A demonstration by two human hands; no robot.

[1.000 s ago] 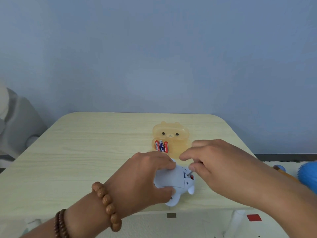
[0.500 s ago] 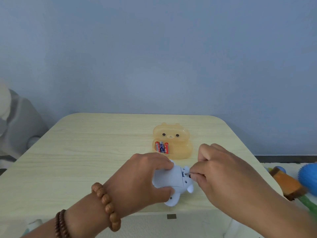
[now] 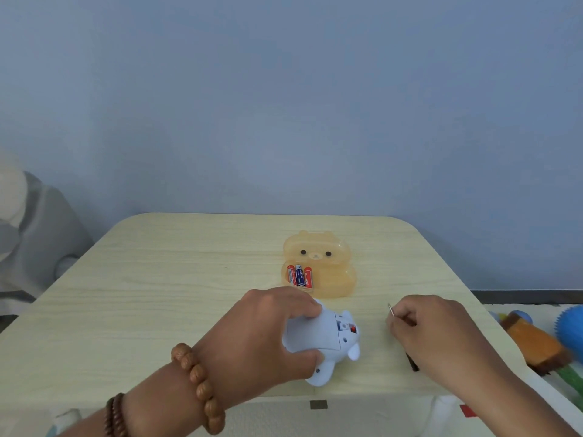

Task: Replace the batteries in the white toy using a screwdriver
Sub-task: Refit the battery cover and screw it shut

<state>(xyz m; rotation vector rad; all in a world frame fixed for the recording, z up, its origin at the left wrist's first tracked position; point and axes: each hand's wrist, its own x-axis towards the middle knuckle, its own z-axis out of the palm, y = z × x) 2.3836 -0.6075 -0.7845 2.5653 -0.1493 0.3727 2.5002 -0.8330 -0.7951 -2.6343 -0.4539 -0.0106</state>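
Note:
The white toy [image 3: 328, 339] lies belly-up near the table's front edge, its underside with a small red switch facing up. My left hand [image 3: 268, 332] grips its body from the left. My right hand [image 3: 435, 335] rests on the table to the right of the toy, apart from it, closed around a small screwdriver [image 3: 391, 310] whose thin metal tip sticks up past my fingers; a dark bit of handle shows below my palm. Three batteries [image 3: 299, 275], red and blue, lie in a translucent orange bear-shaped case [image 3: 334, 272] just behind the toy.
The light wooden table [image 3: 157, 294] stands against a blue wall. Off its right edge, on the floor, lie an orange-brown toy [image 3: 536, 342] and a spiky blue ball [image 3: 571, 326]. A grey and white shape [image 3: 31, 234] sits at the far left.
My right hand has pulled the screwdriver away from the toy's underside and moved right, down onto the table. My left hand keeps its grip on the toy.

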